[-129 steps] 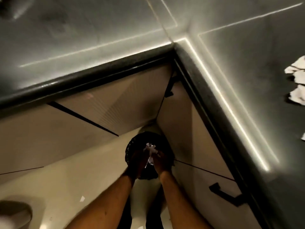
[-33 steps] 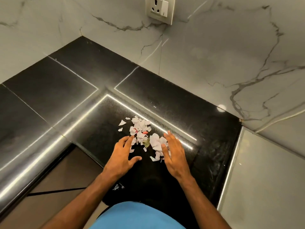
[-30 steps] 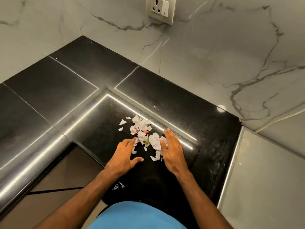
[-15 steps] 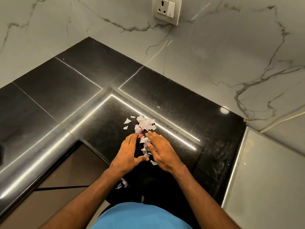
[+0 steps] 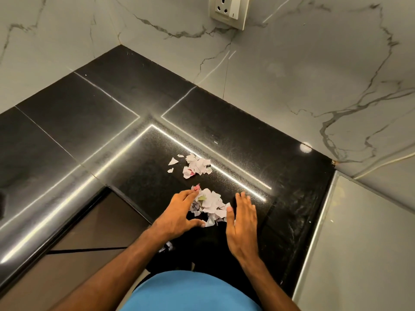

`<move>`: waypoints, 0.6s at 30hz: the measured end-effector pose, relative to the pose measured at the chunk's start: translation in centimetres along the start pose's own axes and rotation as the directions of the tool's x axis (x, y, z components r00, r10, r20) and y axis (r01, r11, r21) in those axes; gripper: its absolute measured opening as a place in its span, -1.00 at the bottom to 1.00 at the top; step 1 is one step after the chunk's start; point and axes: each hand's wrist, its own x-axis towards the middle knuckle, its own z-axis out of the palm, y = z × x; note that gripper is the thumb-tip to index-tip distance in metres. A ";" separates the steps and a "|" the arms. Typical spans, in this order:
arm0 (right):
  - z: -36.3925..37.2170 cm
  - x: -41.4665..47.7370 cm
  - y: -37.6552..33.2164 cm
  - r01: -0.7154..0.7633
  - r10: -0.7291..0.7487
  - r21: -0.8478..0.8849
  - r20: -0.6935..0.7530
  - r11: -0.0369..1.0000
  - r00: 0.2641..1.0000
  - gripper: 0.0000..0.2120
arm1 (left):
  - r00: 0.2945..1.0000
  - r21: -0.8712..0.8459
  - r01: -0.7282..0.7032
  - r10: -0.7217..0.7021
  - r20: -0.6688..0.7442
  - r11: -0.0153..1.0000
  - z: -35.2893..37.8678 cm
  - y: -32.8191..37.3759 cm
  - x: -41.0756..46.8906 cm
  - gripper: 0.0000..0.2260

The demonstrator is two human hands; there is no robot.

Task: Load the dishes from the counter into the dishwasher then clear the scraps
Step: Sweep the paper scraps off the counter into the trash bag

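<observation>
scraps (image 5: 210, 204) between hands, wall socket (image 5: 228, 10) (behind)

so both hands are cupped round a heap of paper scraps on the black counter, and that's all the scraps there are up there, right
Not all. The head view shows the left hand and right hand flanking the near heap of scraps on the black counter, but a second cluster of scraps lies farther back, untouched.

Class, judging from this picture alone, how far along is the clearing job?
Done: no dishes show on the black stone counter. In hand: the left hand and right hand flank the nearer pile of torn white paper scraps. Left: the farther scrap cluster.
</observation>
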 end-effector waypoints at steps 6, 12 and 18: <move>0.4 1.7 -2.8 0.042 -0.093 0.246 0.200 0.968 0.975 -0.50 | 0.999 0.011 -0.023 0.023 -0.037 1.000 0.0 0.7 0.1 -0.06; -3.7 1.9 -1.3 -0.037 0.031 0.156 0.041 0.987 0.999 -0.70 | 0.998 0.032 0.028 -0.026 -0.059 0.999 -1.3 0.2 0.5 0.03; -3.4 1.7 -2.1 -0.037 0.012 0.087 0.275 0.996 0.961 -0.60 | 0.998 0.070 0.024 -0.028 0.060 0.997 -0.8 1.5 1.2 0.06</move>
